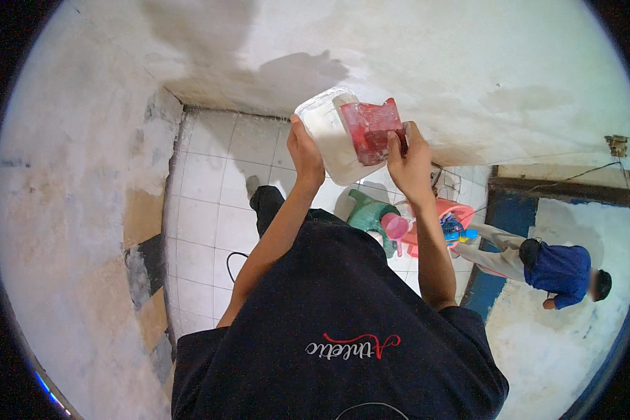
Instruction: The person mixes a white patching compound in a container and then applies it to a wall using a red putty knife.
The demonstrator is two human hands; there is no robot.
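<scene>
My left hand [306, 152] grips the left edge of a white plastic tub [327, 133], its fingers partly hidden beneath. Pale paste coats the inside of the tub. A flat red plastic scraper [368, 129], smeared whitish on its face, is pinched in my right hand [407, 159] by its right end. The scraper overlaps the right part of the tub; whether it touches the paste I cannot tell. Both hands are raised before me, close to the patchy off-white wall [427, 56].
White tiles [203, 168] cover the floor. Below my right forearm stand a green container [368, 213], a pink dipper [395, 225] and a red-orange basin [455, 208] holding blue items. At the right is another person [563, 269] in blue. A cable [581, 172] hangs along the wall.
</scene>
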